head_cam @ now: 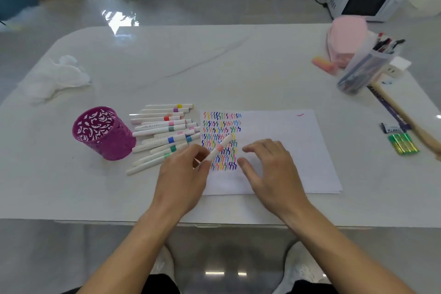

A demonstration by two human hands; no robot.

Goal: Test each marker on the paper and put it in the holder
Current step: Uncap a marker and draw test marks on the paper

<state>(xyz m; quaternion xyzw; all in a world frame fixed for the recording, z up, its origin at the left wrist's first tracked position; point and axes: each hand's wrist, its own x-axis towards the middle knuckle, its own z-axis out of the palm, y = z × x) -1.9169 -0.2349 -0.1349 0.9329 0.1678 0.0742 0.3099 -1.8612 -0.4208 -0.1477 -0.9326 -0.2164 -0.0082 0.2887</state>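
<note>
**While I pinch one pink marker (218, 149), the holder (102, 132) sits left of the paper (286, 150)**

As my left hand (183, 174) pinches it over the paper's left part, its long axis slants up-right across the squiggles (222, 126). My right hand (269, 169) is spread over the paper just beside. Left of the paper lie roughly a dozen overlapping markers (162, 129), then the single holder, nearer my left hand.

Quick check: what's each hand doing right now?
Left hand: holds the pink-banded marker.
Right hand: open, fingers spread over the paper, holding nothing.
</note>
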